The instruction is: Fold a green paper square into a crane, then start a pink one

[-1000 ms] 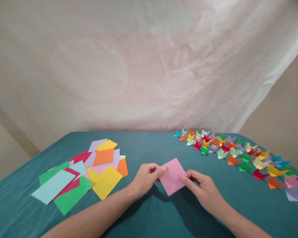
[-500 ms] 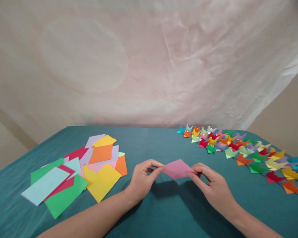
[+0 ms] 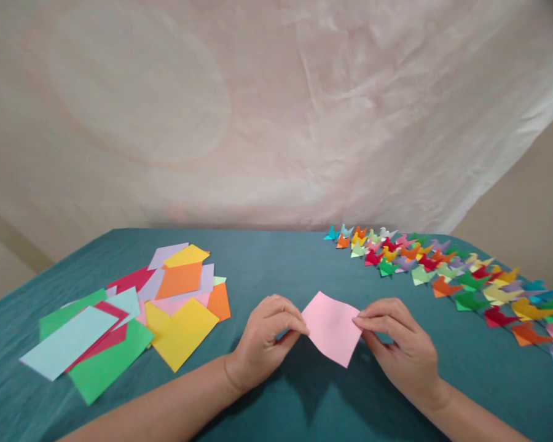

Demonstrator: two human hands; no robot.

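A square sheet of pink paper [image 3: 330, 328] is held up over the table, slightly curved, its broad face turned towards me. My left hand [image 3: 271, 337] pinches its left edge between thumb and fingers. At the opposite side, my right hand [image 3: 399, 344] grips the right edge the same way. The paper hangs clear of the cloth, and its shadow falls below it. No fold line can be made out on its face.
Loose coloured paper sheets lie overlapping on the left, a yellow sheet [image 3: 184, 331] nearest my left hand. Rows of small folded paper birds [image 3: 470, 300] stand on the right. A dark green cloth [image 3: 267, 264] covers the table, with a pale fabric sheet [image 3: 276, 123] hanging behind.
The pink paper has been tilted from a flat, edge-on angle so its face now shows to me. Both hands still hold it at opposite sides. The view has shifted slightly.
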